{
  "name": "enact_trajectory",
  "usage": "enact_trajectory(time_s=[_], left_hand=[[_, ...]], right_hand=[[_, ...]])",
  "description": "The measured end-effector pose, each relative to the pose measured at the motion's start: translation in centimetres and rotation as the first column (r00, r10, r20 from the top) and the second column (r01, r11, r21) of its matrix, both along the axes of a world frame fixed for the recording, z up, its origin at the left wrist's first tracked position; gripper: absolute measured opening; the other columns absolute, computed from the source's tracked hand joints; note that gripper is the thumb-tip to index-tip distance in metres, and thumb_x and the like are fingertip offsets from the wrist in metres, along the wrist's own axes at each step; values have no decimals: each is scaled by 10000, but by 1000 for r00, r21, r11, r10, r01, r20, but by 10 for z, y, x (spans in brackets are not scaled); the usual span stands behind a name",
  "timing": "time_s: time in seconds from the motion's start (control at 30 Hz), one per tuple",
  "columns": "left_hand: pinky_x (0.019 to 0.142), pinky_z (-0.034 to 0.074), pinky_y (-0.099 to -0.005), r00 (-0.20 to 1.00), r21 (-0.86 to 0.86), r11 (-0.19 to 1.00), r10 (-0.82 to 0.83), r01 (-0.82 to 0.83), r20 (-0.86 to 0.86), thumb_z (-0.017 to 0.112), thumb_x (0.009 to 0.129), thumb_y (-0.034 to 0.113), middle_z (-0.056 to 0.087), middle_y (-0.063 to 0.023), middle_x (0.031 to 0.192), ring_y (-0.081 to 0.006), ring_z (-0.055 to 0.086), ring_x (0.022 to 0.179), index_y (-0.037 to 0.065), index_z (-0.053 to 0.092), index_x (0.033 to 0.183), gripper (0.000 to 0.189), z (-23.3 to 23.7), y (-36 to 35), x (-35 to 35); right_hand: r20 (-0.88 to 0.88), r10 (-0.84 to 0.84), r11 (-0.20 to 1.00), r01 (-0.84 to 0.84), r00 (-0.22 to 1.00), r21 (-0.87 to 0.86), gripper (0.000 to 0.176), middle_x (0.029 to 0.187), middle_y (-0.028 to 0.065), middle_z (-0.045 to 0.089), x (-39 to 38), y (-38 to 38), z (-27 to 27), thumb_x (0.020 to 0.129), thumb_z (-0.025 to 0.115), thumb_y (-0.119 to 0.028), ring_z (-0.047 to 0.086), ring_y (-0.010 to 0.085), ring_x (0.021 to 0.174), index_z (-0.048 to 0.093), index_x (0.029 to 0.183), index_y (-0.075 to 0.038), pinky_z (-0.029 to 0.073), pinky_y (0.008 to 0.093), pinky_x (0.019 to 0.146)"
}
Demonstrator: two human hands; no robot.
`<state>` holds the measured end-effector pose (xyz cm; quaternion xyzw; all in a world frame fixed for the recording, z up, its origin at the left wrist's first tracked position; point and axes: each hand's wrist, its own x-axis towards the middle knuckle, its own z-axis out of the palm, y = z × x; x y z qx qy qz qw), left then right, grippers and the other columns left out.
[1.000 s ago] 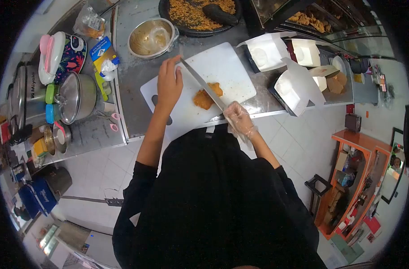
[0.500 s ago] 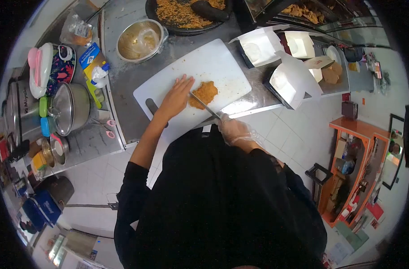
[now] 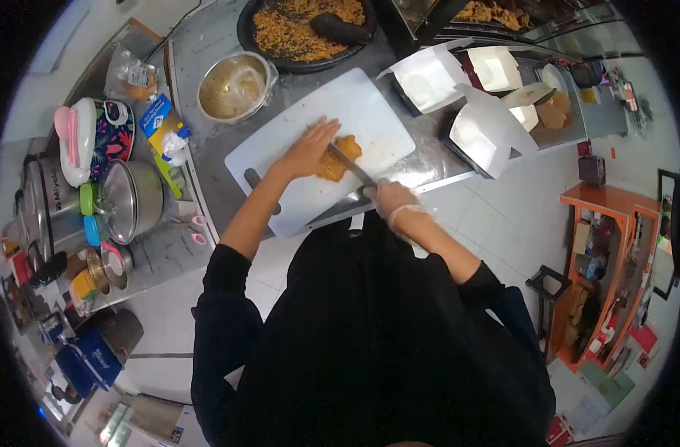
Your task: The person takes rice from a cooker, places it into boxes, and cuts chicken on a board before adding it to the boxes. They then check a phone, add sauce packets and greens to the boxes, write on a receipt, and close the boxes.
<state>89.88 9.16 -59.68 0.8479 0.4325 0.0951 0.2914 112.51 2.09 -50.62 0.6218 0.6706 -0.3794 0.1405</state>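
Observation:
On a white cutting board (image 3: 377, 123) lies a flat golden-brown fried piece of food (image 3: 331, 168). My left hand (image 3: 309, 151) rests with its fingers stretched out, at the left edge of the fried piece. In a clear plastic glove, my right hand (image 3: 396, 201) is shut around the handle of a knife (image 3: 353, 165). The blade lies slantwise across the fried piece, its tip right by my left fingers. Crumbs are scattered over the board.
Behind the board stand a metal bowl (image 3: 210, 89) and a dark stone mortar (image 3: 249, 46) of orange crumbly food with a pestle (image 3: 340, 30). Open white-lined boxes (image 3: 480, 134) sit to the right. A lidded pot (image 3: 143, 195) and scissors (image 3: 198, 229) are at left.
My right hand and the knife have shifted slightly up and right, the blade now lying further over the fried piece. My left hand stays at its edge. The camera view has tilted a little.

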Motion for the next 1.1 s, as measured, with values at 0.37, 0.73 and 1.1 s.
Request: enact_trajectory(time_s=[0.37,0.73,1.1], left_hand=[[1142,182,-419,989,112,986,-115,125,-90,591,638,-62,250,-127,1488,-330,171,1396,57,255,1422,861,17,45,-6],[1140,188,-407,956,137,975,-137,177,-259,601,631,-63,225,-106,1502,-320,161,1400,68,203,1443,914,-8,69,-14],[1138,183,-438,983,159,973,-155,169,-95,617,563,-115,264,-121,1480,-360,182,1387,95,235,1432,973,7,67,7]], right_hand=[[-118,-33,992,47,992,117,423,869,239,650,7,30,-8,899,499,-418,630,391,854,651,939,-25,495,452,744],[-140,-53,982,77,989,174,449,853,274,630,0,32,-77,923,452,-404,619,439,811,636,936,5,497,489,733],[-22,-264,924,260,964,279,451,861,274,639,-7,8,-109,919,445,-386,646,385,836,627,1029,12,504,463,757]])
